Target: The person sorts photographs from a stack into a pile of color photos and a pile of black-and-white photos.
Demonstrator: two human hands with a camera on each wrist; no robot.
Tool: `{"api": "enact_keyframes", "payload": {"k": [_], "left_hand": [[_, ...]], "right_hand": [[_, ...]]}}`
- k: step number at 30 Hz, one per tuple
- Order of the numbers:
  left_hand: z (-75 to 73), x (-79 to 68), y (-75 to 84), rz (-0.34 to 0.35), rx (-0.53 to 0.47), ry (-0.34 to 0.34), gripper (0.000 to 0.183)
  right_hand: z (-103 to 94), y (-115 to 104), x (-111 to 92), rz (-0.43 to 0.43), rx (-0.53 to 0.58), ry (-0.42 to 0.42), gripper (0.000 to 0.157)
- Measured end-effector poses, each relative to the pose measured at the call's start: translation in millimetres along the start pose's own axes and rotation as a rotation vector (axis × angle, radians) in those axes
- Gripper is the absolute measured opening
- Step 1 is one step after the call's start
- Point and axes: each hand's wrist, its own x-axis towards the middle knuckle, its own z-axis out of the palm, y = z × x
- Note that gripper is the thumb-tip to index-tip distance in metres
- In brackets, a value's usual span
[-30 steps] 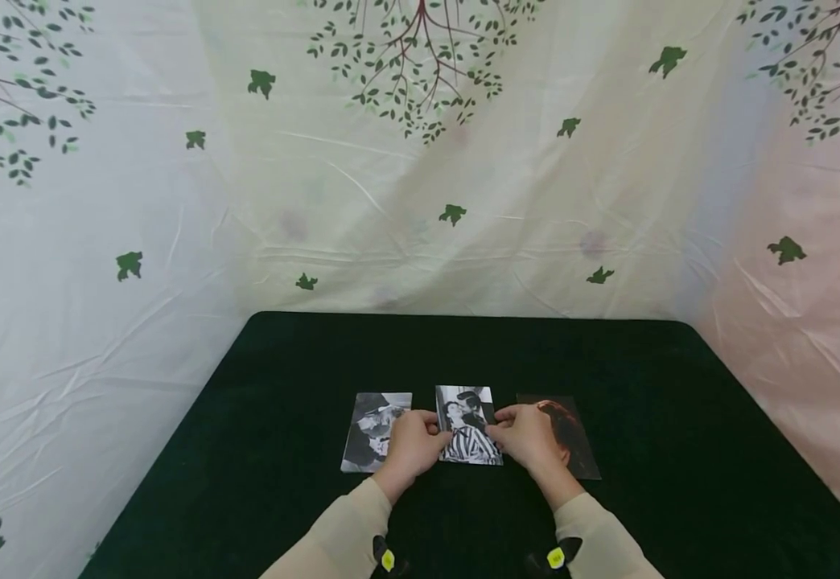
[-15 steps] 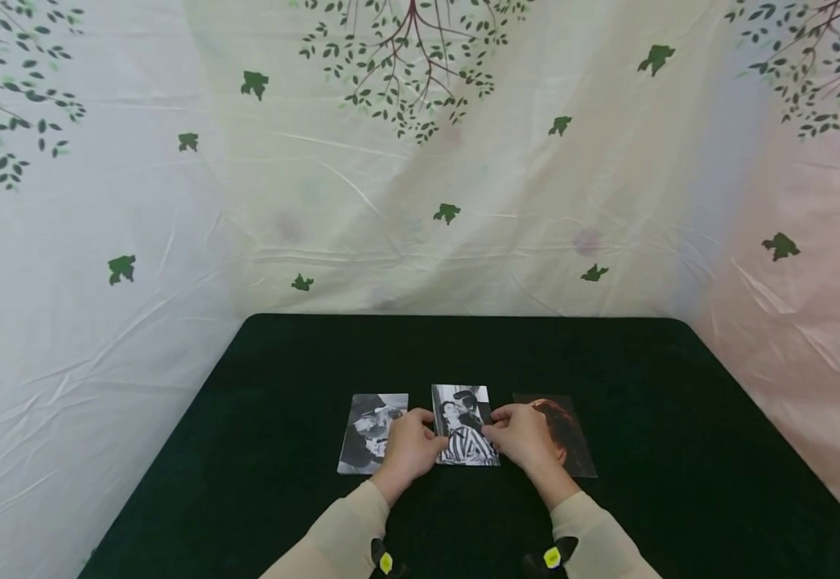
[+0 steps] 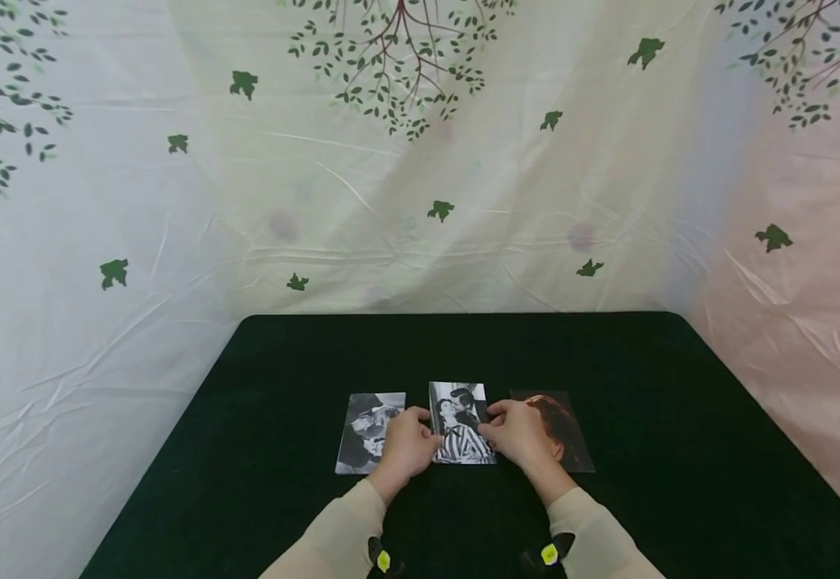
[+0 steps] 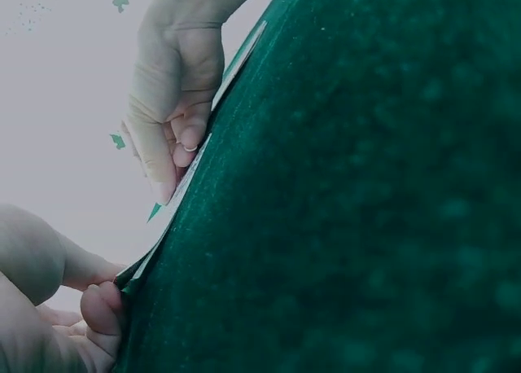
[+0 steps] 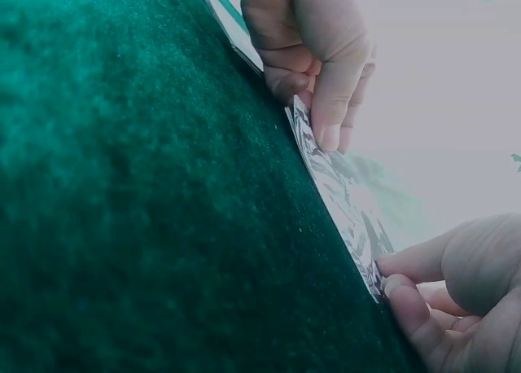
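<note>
A black-and-white photo card [image 3: 462, 418] showing a couple, one in a striped skirt, lies in the middle of the dark green table. My left hand [image 3: 407, 441] pinches its left edge between thumb and fingers. At the opposite edge, my right hand [image 3: 520, 434] pinches it the same way. Seen from the side in the right wrist view, the striped photo card [image 5: 338, 194] shows more than one layer at its edge, lying close along the cloth. In the left wrist view the layers [image 4: 171, 218] part slightly near my left thumb.
To the left lies another black-and-white photo card [image 3: 362, 430], partly behind my left hand. A dark photo card [image 3: 572, 438] with reddish hair lies to the right, partly covered by my right hand. A leaf-printed curtain [image 3: 362, 241] surrounds the green table [image 3: 304, 354].
The head view has shifted a little, carrying the whole scene slightly left. Both hands keep their hold on the middle photo card, which stays in place between the other two.
</note>
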Motion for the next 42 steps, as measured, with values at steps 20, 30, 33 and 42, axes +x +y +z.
{"api": "enact_keyframes", "payload": {"k": [20, 30, 33, 42], "left_hand": [[-3.6, 0.0, 1.5, 0.028, -0.005, 0.057, 0.033], [-2.8, 4.9, -1.5, -0.064, -0.24, -0.016, 0.032], [-4.3, 4.8, 0.0, -0.073, -0.289, -0.022, 0.032], [-8.5, 5.2, 6.2, -0.054, -0.324, 0.002, 0.032]], "right_hand": [[1.3, 0.4, 0.5, 0.0, -0.029, 0.009, 0.036], [-1.0, -1.4, -1.3, 0.001, -0.023, 0.003, 0.034], [-2.2, -2.5, -1.4, -0.012, -0.018, 0.007, 0.032], [-5.4, -5.3, -1.0, -0.044, 0.013, 0.081, 0.031]]}}
